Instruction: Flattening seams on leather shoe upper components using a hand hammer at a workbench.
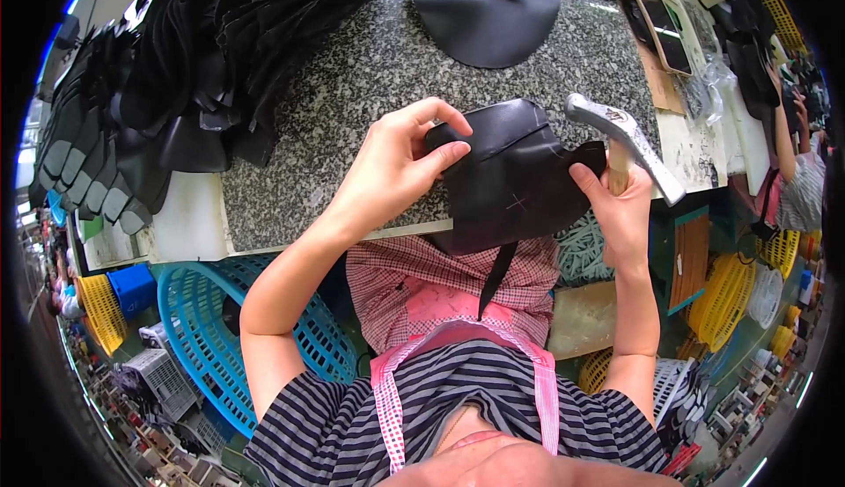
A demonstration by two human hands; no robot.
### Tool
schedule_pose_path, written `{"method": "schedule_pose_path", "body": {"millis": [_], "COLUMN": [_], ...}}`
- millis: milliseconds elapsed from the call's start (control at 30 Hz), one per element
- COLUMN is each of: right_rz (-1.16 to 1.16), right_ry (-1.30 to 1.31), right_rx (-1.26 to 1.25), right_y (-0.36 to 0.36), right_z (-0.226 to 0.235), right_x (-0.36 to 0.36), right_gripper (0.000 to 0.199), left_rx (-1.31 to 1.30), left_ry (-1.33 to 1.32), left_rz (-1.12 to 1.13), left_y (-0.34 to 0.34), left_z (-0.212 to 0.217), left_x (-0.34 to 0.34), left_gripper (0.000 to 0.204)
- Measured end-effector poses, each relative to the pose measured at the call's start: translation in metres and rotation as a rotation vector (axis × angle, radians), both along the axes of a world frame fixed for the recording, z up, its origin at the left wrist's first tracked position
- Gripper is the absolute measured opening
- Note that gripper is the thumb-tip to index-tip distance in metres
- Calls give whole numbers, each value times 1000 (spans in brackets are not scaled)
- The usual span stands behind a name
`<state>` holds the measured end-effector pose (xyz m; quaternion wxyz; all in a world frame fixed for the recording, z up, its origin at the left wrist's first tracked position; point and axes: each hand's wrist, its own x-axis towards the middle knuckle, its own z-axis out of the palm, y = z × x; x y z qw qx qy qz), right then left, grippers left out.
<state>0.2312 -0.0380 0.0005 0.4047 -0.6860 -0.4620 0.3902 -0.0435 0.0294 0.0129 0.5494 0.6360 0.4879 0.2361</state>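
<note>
A black leather piece (506, 192) with a small cross marked on it is raised at the near edge of the stone-topped table, its upper part folded or overlapped by a second layer. At its left upper edge my left hand (396, 157) pinches the leather between curled fingers and thumb. My right hand (625, 210) presses its thumb on the right edge of the same piece. That hand also holds a hammer (623, 126) by its wooden handle, with the metal head standing above the fist. The fingers behind the leather are hidden.
Many black leather pieces (194, 65) are heaped at the left of the table (352, 117). More black pieces (484, 16) lie at the far side. A phone (664, 34) rests at the right. Blue (198, 329) and yellow (722, 298) plastic baskets stand below the table.
</note>
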Motion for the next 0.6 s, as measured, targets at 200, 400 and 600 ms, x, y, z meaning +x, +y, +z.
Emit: {"method": "schedule_pose_path", "body": {"millis": [200, 400, 600], "right_rz": [97, 143, 148], "right_ry": [111, 105, 82], "right_rx": [72, 106, 87], "right_y": [2, 4, 14], "right_z": [-2, 1, 2], "right_x": [5, 2, -5], "right_gripper": [47, 49, 31], "left_rx": [-967, -1476, -1556], "left_ry": [-931, -1468, -1714], "left_rz": [261, 366, 357], "left_y": [-22, -37, -64], "left_z": [5, -1, 2], "left_x": [-15, -22, -20], "left_gripper": [36, 18, 20]}}
